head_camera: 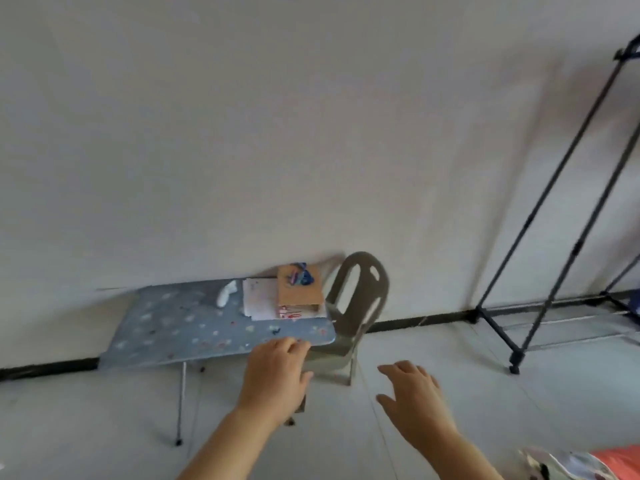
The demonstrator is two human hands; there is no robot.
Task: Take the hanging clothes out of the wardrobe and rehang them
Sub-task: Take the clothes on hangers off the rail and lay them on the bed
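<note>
My left hand (275,372) reaches forward, palm down with loosely bent fingers, near the front right corner of a low blue patterned table (180,327); it holds nothing. My right hand (414,393) is stretched out over the floor with spread fingers, empty. A black metal clothes rack (540,216) stands at the right edge of the view; no hanging clothes show on the part in view. Some orange and patterned fabric (588,462) lies at the bottom right corner.
On the table lie a brown cardboard box (299,289), white papers (258,299) and a white object (225,293). A grey plastic chair (353,306) stands right of the table against the white wall. Pale tiled floor (450,358) spreads between chair and rack.
</note>
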